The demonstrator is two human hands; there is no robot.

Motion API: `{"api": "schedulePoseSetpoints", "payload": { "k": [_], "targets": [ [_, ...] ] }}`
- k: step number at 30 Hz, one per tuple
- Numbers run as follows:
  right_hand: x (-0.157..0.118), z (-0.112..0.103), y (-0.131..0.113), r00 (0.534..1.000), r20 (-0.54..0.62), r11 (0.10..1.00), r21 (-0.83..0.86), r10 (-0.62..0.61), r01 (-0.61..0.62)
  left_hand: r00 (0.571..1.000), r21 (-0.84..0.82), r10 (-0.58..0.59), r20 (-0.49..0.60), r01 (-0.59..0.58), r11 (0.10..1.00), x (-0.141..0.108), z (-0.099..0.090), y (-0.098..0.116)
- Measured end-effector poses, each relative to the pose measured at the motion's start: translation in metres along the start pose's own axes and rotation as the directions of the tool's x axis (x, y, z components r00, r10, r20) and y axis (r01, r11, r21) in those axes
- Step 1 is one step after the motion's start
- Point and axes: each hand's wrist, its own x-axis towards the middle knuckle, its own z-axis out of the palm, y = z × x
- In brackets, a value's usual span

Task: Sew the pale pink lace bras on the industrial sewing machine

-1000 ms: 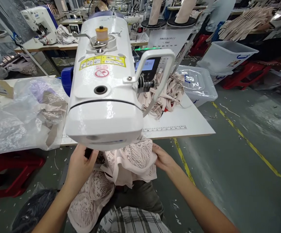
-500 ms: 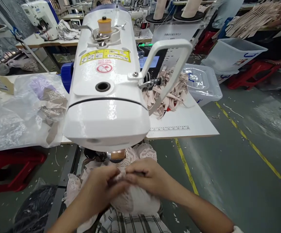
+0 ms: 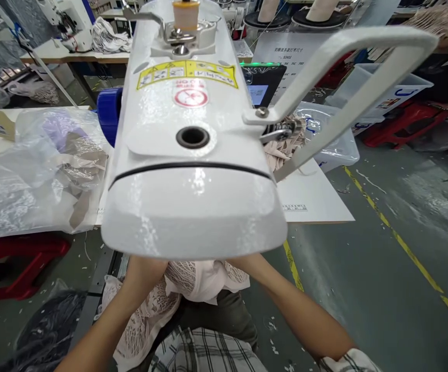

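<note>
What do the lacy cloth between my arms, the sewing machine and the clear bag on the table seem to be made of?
Lacy cloth: soft, matt fabric, possibly synthetic; it folds and shows openwork.
Sewing machine: glossy white casing, painted metal or plastic; it reflects lights.
Clear bag: thin, shiny plastic; crinkled and see-through.

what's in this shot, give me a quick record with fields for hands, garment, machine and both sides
left hand: at the lace garment, fingers hidden by the machine
right hand: at the garment's other side, fingers hidden too
garment: pale pink lace, seen between the hands
machine: white sewing machine with a blue knob
left side: clear plastic bag above a red stool
right side: cloth strips, partly hidden
grip: cannot tell
</note>
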Motion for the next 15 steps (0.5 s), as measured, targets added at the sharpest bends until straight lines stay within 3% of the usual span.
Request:
{"api": "schedulePoseSetpoints", "payload": {
  "k": [8, 11, 15],
  "targets": [
    [-0.006, 0.001, 0.000, 0.997, -0.072, 0.994, 0.102, 0.037, -0.030, 0.998, 0.039, -0.039, 0.039, 0.038, 0.999, -0.009, -0.002, -0.005],
    [-0.015, 0.003, 0.009, 0.995, -0.071, 0.985, 0.162, 0.062, -0.050, 0.991, 0.081, -0.123, 0.049, 0.118, 0.990, -0.020, -0.001, -0.020],
    [-0.027, 0.007, 0.029, 0.993, -0.054, 0.970, 0.228, 0.104, -0.089, 0.976, -0.025, -0.198, -0.087, 0.197, 0.980, -0.049, 0.015, -0.053]
  ]
}}
